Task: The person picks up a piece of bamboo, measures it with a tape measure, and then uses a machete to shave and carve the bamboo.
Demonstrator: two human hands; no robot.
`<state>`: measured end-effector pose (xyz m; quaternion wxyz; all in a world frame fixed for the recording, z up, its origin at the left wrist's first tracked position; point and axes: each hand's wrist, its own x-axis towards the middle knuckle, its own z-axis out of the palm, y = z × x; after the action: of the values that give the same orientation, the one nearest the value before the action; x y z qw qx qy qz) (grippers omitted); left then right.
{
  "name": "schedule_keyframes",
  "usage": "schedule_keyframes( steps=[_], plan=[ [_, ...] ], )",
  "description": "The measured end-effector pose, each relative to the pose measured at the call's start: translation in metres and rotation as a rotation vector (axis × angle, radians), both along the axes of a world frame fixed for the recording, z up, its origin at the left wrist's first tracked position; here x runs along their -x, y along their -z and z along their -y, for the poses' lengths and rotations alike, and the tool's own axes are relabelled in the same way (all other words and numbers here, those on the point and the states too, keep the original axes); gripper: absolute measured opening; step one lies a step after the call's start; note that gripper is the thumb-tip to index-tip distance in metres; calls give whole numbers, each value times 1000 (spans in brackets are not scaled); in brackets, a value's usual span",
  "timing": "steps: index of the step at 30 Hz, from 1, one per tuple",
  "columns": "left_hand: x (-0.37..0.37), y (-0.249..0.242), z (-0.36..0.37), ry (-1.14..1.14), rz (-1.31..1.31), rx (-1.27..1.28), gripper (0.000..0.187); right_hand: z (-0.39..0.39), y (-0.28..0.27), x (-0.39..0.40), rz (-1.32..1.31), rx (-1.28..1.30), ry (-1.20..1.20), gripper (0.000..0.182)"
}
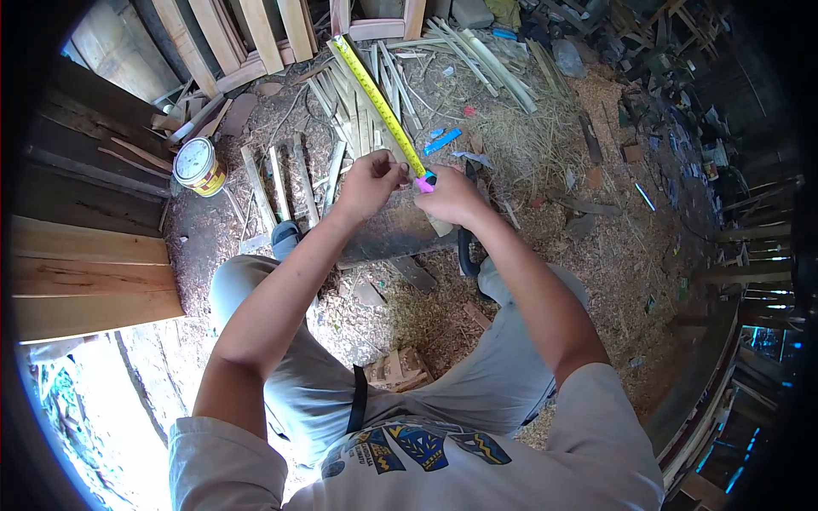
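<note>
A yellow tape measure (381,104) is drawn out over a light wooden strip (400,141), running away from me to the upper left. My right hand (452,198) is closed around its pink and blue case at the near end. Just left of the blade, my left hand (371,186) has its fingers curled into a pinch by the strip's edge; what is between them, if anything, is hidden. Under both hands a dark, thick wooden block (396,234) lies on the ground between my feet.
Several loose wood strips (354,111) lie beyond my hands. A white and yellow bucket (199,166) stands on the left. Wooden frames (247,43) lean at the back. A blue scrap (443,141) and dry shavings (545,162) cover ground on the right. Planks (94,277) form the left wall.
</note>
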<state>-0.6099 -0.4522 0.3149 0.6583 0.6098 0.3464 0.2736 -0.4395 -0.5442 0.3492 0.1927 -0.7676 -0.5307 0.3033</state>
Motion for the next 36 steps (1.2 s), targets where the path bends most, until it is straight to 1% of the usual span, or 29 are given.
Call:
schedule_keyframes(
  steps=[1,4,8,11,12,14,15,16,17,18,20,21,23,27,29,32,36],
  plan=[
    [-1,-3,2,-7,47,66,17,1,0,1,3,1,-5,40],
    [-5,-8,5,-61,34,93,17,2,-7,2,-12,11,-9,39],
    [-7,-13,8,-131,63,101,16,4,-13,7,-81,-6,14,35],
    [-9,-19,-1,-211,176,76,15,4,-21,7,-42,31,-48,35],
    [-7,-20,-6,-217,176,77,15,4,-21,7,-43,33,-53,35],
    [-2,-23,-18,-209,120,94,14,4,-20,7,79,-53,-33,40],
    [-2,-26,-19,-228,133,92,14,5,-18,7,81,-53,-37,40],
    [-1,-30,-20,-232,135,92,14,6,-16,7,100,-160,-42,44],
    [-1,-33,-22,-245,167,87,14,7,-13,7,119,-268,-46,47],
    [-1,-36,-23,-257,199,80,14,9,-6,7,120,-268,-49,47],
    [0,-43,-28,-285,215,65,14,12,8,5,270,-416,4,54],
    [4,-40,-37,-284,244,49,13,12,1,4,270,-416,4,54],
    [10,-45,-41,-314,257,41,11,13,-22,2,135,-140,-28,54],
    [13,-52,-41,-341,265,62,14,16,-30,-3,95,-61,-28,50],
    [17,-57,-46,-351,257,60,13,17,-28,-3,148,40,-86,44],
    [26,-64,-57,-380,263,62,14,18,-24,-4,98,64,-80,39],
    [33,-63,-67,-417,302,141,13,19,-24,-3,74,63,-73,37]
  ],
)
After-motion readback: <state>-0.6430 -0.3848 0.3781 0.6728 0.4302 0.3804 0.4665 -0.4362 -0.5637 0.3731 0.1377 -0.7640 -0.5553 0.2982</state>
